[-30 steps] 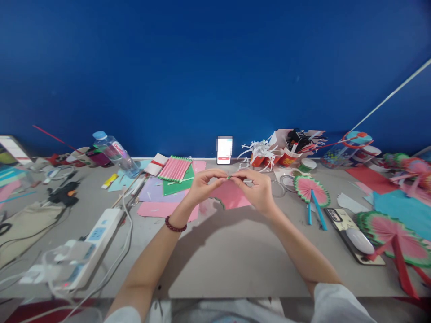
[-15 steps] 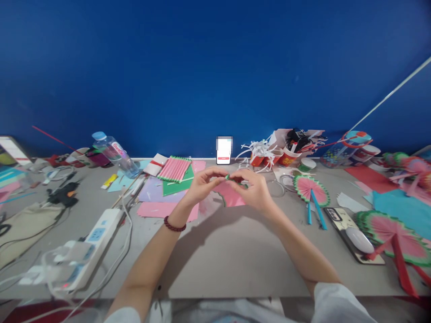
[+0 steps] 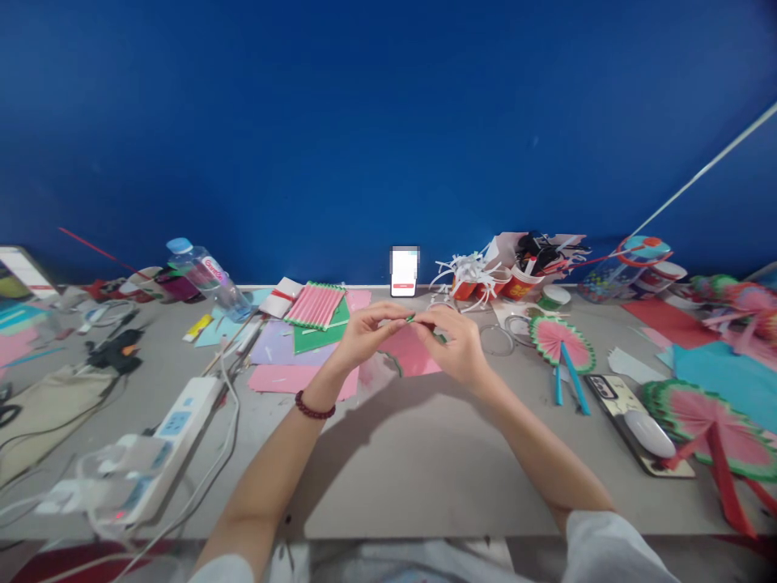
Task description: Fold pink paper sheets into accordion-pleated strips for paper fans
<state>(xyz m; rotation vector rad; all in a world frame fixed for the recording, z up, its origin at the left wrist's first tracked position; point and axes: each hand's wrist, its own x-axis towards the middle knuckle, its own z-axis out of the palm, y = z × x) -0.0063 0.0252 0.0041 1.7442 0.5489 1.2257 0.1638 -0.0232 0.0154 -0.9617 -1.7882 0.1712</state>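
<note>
Between my hands is a pink paper sheet (image 3: 413, 355) with green edging, hanging down under my fingers over the table. My left hand (image 3: 373, 332) pinches its upper green edge between thumb and fingers. Close beside it, my right hand (image 3: 454, 340) grips the same edge, fingertips almost touching those of the left. The exact fold under the fingertips is hidden. Just left of my hands lie a pleated pink-and-green paper (image 3: 316, 305), a green sheet (image 3: 303, 338) and a pink sheet (image 3: 291, 379). A lit phone (image 3: 404, 272) stands upright behind my hands.
A power strip (image 3: 176, 437) with cables and a tilted water bottle (image 3: 210, 275) are at left. At right are paper fans (image 3: 562, 340), a phone with a mouse (image 3: 648, 433) on it, paper cups (image 3: 523, 282) of tools and strips, and a blue sheet (image 3: 722, 380).
My right hand has turned slightly and its fingers have closed further along the green edge. The hanging pink paper has shifted a little to the left. My left hand is nearly still.
</note>
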